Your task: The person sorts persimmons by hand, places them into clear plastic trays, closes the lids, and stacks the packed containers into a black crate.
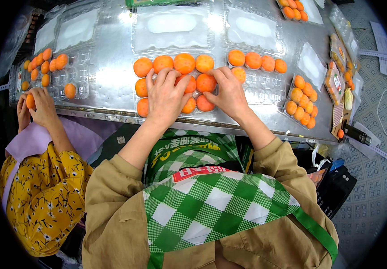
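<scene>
In front of me a clear plastic tray (134, 62) holds rows of round orange fruit (184, 63), of a kind like tangerines or persimmons. My left hand (164, 96) reaches over its middle, fingers bent, with an orange fruit (188, 84) between its forefinger and thumb. From the right side my right hand (229, 92) closes thumb and fingers about another orange fruit (207, 82). The two held fruits sit side by side in the tray. My left palm and fingers hide part of the tray's middle column.
To the right, a partly filled clear tray (260, 87) has a fruit row along its far side. Beyond it stands a filled tray (302, 103). At left, a co-worker's hands (43, 107) hold a fruit near another tray (79, 74). The metal table's edge (112, 114) runs before me.
</scene>
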The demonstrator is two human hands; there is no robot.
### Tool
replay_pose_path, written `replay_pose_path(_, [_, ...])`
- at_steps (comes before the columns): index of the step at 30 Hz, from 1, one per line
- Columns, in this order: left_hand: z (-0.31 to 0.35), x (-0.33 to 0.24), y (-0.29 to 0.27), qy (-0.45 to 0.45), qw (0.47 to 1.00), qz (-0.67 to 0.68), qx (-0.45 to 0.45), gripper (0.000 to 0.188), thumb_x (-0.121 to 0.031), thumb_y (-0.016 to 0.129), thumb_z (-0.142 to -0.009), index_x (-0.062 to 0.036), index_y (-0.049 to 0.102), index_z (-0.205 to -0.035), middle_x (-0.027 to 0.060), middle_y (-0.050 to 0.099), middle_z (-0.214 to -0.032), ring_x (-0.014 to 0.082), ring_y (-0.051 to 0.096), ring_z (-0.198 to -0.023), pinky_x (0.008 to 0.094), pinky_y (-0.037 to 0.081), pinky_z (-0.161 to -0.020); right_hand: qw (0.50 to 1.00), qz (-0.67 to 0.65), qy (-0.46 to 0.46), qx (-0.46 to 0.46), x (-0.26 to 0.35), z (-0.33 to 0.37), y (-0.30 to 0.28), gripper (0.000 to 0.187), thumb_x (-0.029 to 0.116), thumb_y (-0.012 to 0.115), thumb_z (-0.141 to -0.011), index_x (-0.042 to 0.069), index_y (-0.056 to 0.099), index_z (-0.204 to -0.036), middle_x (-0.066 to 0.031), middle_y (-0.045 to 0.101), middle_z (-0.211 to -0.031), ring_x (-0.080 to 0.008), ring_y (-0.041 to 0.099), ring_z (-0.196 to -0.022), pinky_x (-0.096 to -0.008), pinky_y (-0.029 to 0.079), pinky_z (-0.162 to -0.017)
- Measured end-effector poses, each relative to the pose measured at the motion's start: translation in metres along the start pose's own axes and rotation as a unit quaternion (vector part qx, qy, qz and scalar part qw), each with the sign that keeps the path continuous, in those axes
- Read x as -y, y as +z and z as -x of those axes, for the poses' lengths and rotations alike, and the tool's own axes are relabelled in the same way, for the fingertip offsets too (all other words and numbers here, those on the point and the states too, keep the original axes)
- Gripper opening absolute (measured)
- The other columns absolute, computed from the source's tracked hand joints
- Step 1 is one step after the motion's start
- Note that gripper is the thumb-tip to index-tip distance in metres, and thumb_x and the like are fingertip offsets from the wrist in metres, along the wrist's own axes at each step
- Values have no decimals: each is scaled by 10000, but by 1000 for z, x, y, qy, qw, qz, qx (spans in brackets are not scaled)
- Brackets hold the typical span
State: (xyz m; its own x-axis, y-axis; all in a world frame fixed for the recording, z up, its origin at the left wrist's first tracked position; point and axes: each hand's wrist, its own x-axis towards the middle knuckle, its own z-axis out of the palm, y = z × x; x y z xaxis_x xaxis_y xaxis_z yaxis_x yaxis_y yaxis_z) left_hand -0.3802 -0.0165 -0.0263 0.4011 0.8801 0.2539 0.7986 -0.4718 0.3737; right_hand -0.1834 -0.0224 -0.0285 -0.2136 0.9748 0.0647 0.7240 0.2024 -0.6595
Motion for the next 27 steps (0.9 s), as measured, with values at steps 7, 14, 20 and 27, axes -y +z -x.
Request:
replay_pose_path(7, [1,2,1,3,1000,-1,-10,491,-195,825,-568,-137,664,-1028,18,576,-1021,229,509,-1072,534,296,-998,999,31,19,-36,8,5,8,499,68,756,-620,22,539,-1067,-141,517,-951,-338,557,-880,-410,485,-745])
replay_pose_path(14, [0,2,-9,5,999,39,-18,448,-179,800,-614,-112,663,-1035,41,602,-1031,245,534,-1045,481,348,-985,998,-19,52,13,8,5,-4,502,95,770,-643,36,550,-1090,-135,542,-987,-328,569,-902,-399,490,-758])
replay_pose_path(20, [-19,79,-31,-217,921,226,-233,354,-238,692,-820,-35,648,-1106,117,637,-1082,241,571,-1031,373,431,-909,999,3,3,-51,-13,-28,-27,475,141,759,-695,22,552,-1105,-146,578,-1037,-297,587,-931,-395,495,-775])
replay_pose_path(27, [-94,151,-5,-429,820,374,-57,601,-383,658,-852,-7,511,-1296,125,589,-1184,212,567,-1052,325,435,-879,987,-24,61,-146,-59,-141,2,721,296,757,-727,-53,430,-1267,-231,579,-1086,-318,594,-974,-379,486,-857])
